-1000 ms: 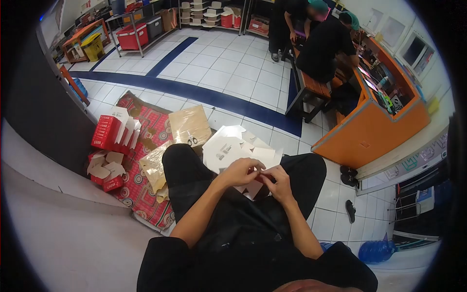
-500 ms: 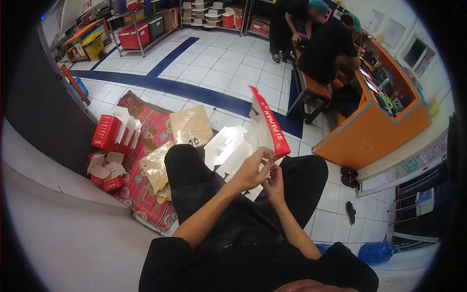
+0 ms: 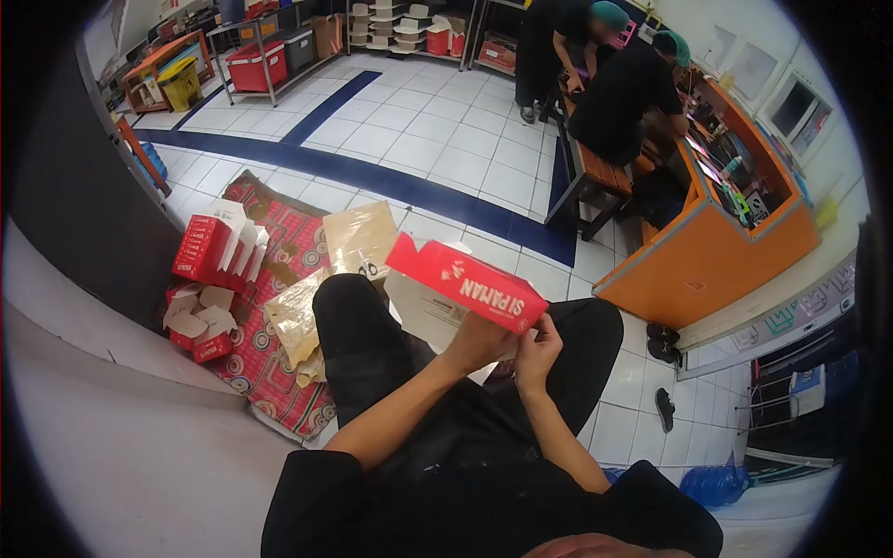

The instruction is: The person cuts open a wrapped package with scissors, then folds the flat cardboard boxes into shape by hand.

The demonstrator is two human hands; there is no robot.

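A partly folded red and white cardboard box [image 3: 462,282] with "SI PAMAN" printed on its red side is held above my lap. My left hand [image 3: 477,343] grips the lower edge, its fingertips hidden behind the cardboard. At the box's right corner, my right hand [image 3: 537,357] pinches the edge between thumb and fingers. Under the red panel, a white inner panel [image 3: 419,307] hangs toward my knee. More white cardboard shows beneath it, partly covered by the box and my hands.
Folded red boxes [image 3: 206,249] are stacked on a red patterned mat [image 3: 307,395] to the left, beside brown packaging [image 3: 298,321] and a cardboard sheet [image 3: 359,234]. Two people [image 3: 621,112] are at an orange counter [image 3: 707,251] ahead right. Shoes [image 3: 664,409] lie on the tiles.
The box has swung from standing upright to lying across my hands, its printed red side now facing up toward me. Both hands stay on it and have shifted slightly.
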